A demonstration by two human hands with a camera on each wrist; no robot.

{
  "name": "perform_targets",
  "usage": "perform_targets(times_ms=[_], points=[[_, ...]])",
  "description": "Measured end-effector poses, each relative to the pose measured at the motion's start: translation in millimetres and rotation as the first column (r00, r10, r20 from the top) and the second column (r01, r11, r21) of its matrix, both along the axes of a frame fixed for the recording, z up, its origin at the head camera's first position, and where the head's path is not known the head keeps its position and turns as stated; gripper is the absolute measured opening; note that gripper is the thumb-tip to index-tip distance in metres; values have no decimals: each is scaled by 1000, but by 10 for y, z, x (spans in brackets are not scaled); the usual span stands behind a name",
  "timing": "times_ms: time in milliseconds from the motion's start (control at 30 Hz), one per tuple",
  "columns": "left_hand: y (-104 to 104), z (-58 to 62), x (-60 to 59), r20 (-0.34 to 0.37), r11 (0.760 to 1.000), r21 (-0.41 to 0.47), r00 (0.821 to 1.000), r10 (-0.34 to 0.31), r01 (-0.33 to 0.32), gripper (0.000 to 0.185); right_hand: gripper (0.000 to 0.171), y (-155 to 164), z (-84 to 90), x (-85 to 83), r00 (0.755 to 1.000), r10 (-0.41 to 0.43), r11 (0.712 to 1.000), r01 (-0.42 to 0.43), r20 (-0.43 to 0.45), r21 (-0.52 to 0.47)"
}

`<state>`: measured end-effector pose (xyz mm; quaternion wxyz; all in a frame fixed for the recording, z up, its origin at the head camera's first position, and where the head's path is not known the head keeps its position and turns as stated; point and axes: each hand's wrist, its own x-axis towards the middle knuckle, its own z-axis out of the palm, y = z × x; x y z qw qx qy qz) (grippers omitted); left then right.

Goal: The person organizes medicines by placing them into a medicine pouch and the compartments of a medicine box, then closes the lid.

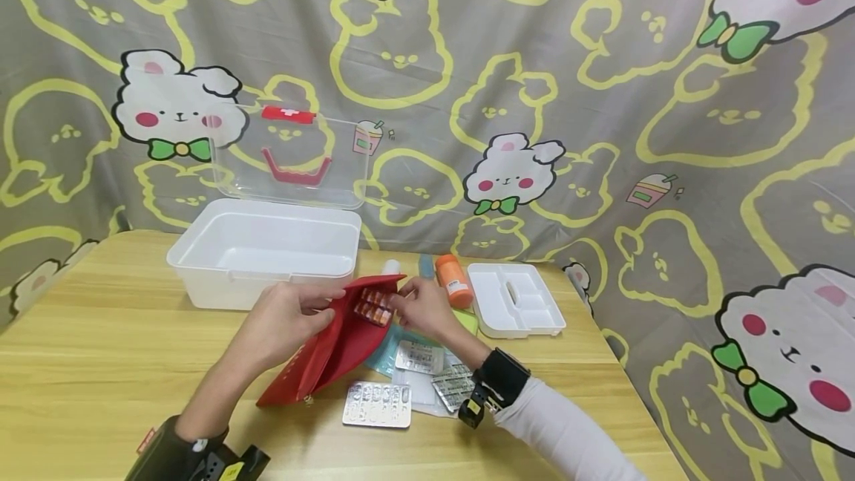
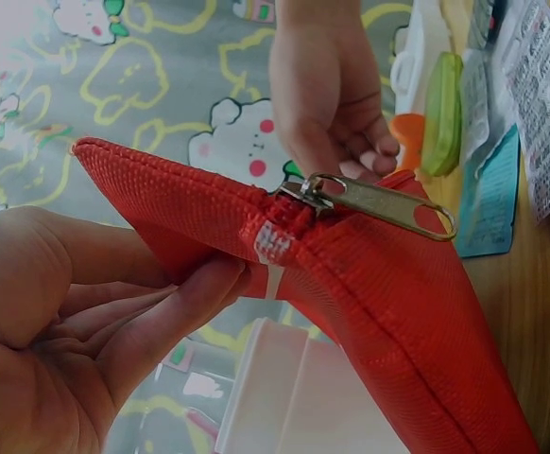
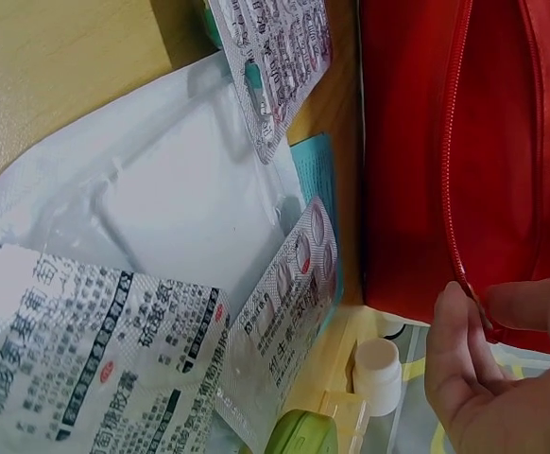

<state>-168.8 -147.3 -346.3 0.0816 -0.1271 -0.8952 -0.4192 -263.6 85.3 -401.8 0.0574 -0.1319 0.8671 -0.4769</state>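
I see my left hand (image 1: 283, 318) at centre frame with its grip closed on the near edge of the red pouch (image 1: 327, 351), holding the mouth open above the surface (image 1: 100, 362). My right hand (image 1: 424, 308) pinches an orange blister pack (image 1: 374, 305) at the pouch's opening. Silver blister packs (image 1: 377, 404) lie just below the pouch. The white box (image 1: 263, 251) sits open in the upper left, an orange bottle (image 1: 454, 280) right of centre.
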Motion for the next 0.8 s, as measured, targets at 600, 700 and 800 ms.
perform_targets(times_ms=[600,700,800], points=[[2,10,-2,8,1000,-9,1000,6,-5,28,18,98,12,35,995,100,993,-99,-13,61],[1,12,0,7,1000,-7,1000,3,-3,28,16,104,19,55,992,123,988,-122,-8,100],[2,10,-1,-1,1000,-9,1000,3,-3,28,13,105,32,93,989,146,978,-143,-3,150]])
